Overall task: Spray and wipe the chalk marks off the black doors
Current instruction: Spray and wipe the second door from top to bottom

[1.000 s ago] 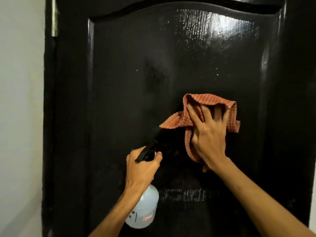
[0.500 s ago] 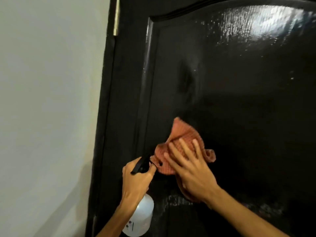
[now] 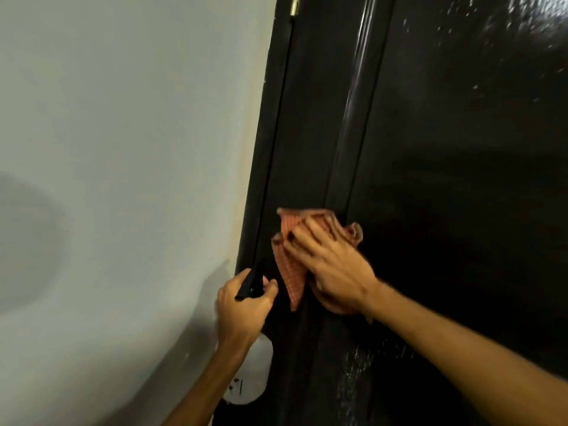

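**Cloth pressing on door's left edge**

Black door (image 3: 461, 179) is filling the right side of view, glossy, w/ wet streaks (image 3: 353, 370) showing lower down. Orange checked cloth (image 3: 290, 272) is lying bunched against the door's left stile, by the panel moulding. R hand (image 3: 335, 262) is pressing it flat to the door, fingers spread and fairly straight, not curled round it. Just left and below, L hand (image 3: 242, 305) is gripping the black head of a white spray bottle (image 3: 250, 385), fingers wrapped round it, bottle body hanging under the wrist. Pale wall (image 3: 123, 149) is taking up the left; brass hinge (image 3: 295, 4) at top.
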Motion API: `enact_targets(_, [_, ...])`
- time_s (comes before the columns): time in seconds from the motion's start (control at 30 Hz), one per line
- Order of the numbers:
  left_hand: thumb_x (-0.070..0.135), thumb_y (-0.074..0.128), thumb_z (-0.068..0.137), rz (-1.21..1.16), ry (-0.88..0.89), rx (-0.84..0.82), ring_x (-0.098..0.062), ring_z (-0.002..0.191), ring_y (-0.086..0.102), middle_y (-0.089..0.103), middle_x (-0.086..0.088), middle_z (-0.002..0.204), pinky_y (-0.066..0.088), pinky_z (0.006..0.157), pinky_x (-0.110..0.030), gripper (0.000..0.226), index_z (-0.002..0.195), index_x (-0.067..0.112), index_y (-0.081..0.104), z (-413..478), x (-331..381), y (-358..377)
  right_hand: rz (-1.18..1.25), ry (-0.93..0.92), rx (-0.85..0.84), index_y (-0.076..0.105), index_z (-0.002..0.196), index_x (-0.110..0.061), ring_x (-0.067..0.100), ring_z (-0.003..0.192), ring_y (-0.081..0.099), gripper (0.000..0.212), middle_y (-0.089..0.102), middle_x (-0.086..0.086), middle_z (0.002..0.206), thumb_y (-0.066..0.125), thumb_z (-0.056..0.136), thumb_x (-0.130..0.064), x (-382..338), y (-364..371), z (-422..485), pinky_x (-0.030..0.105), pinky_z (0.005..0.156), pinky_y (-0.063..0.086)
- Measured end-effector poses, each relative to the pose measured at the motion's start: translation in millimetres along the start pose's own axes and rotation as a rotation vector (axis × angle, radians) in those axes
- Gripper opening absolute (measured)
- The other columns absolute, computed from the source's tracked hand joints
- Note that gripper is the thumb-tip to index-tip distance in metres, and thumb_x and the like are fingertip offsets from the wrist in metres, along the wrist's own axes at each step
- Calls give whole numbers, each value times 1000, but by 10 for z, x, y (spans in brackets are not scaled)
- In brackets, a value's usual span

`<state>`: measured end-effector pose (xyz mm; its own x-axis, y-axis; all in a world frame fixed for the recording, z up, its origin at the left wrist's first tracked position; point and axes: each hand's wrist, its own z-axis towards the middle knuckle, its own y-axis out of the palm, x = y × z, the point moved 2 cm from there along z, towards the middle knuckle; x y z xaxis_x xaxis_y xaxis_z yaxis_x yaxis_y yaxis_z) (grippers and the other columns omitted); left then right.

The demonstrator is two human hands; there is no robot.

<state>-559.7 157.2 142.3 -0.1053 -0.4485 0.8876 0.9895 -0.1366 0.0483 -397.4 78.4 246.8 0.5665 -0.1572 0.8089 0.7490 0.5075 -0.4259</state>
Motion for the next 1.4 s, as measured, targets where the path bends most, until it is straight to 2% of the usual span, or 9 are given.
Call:
enact_targets(0.17, [16, 84, 86, 4, 57, 86, -19, 53, 67, 68, 7, 63, 61, 53, -47, 29, 73, 34, 66, 19, -111, -101, -10, 159, 1, 37, 159, -22, 45, 155, 9, 81, 17, 15, 169, 65, 85, -36, -170, 60, 449, 70, 121, 0])
enact_targets(0.33, [10, 80, 89, 24, 102, 30, -9, 64, 70, 69, 14, 72, 59, 56, -32, 28, 85, 34, 67, -109, -235, -240, 56, -234, -220, 59, 144, -24, 33, 150, 33, 59, 47, 7, 157, 53, 85, -28, -1005, 414, -45, 54, 113, 41])
enact_targets(0.5, [15, 78, 92, 41, 39, 60, -10, 60, 70, 70, 6, 69, 62, 54, -37, 24, 79, 32, 67, -249, -341, -277, 71, 194, -12, 37, 158, -18, 40, 156, 12, 73, 22, 15, 168, 49, 87, -20, -488, 179, 164, 61, 125, 3])
enact_targets(0.7, [15, 78, 93, -24, -53, -37, 4, 71, 69, 70, 8, 80, 53, 61, -17, 19, 88, 30, 67, -547, -322, -185, 158, -48, -234, 40, 157, -18, 32, 153, 25, 78, 32, 8, 165, 67, 85, -31, -1214, 468, -993, 48, 122, 11])
enact_targets(0.9, [15, 77, 94, -69, -43, -102, -2, 71, 70, 70, 3, 75, 57, 58, -21, 16, 86, 27, 68, -910, -200, 103, 33, 830, -49, 30, 161, -21, 41, 153, 15, 77, 15, 10, 170, 46, 86, -22, -215, 26, -1789, 55, 120, 3])
enact_targets(1.0, [11, 77, 93, -55, 34, -152, -5, 71, 69, 69, 4, 69, 58, 65, -23, 16, 81, 20, 71, -1139, -88, 407, 35, 531, -199, 65, 133, -14, 42, 143, 28, 58, 54, 19, 148, 41, 81, -22, -699, 223, -2336, 50, 125, -3])
enact_targets(1.1, [5, 76, 92, -79, 99, -247, -12, 70, 69, 68, 3, 70, 56, 65, -19, 15, 79, 12, 70, -1401, 63, 751, 83, 490, -188, 58, 143, -17, 36, 132, 36, 62, 57, 11, 140, 60, 82, -25, -569, 188, -2777, 51, 110, 26])
enact_targets(1.27, [1, 76, 91, -149, 167, -349, -15, 62, 65, 64, -2, 64, 51, 62, -18, 21, 74, 11, 67, -1800, 215, 1261, 38, 1326, -6, 32, 158, -17, 45, 145, 25, 76, 28, 20, 157, 47, 84, -21, 318, -169, -3482, 56, 112, 19])
enact_targets(1.4, [1, 77, 90, -156, 293, -418, -17, 61, 66, 64, 3, 64, 52, 59, -20, 21, 74, 10, 67, -2112, 479, 1711, 140, 865, -98, 65, 123, -11, 46, 150, 21, 47, 37, 20, 156, 47, 80, -22, -70, 134, -3824, 64, 120, 12])
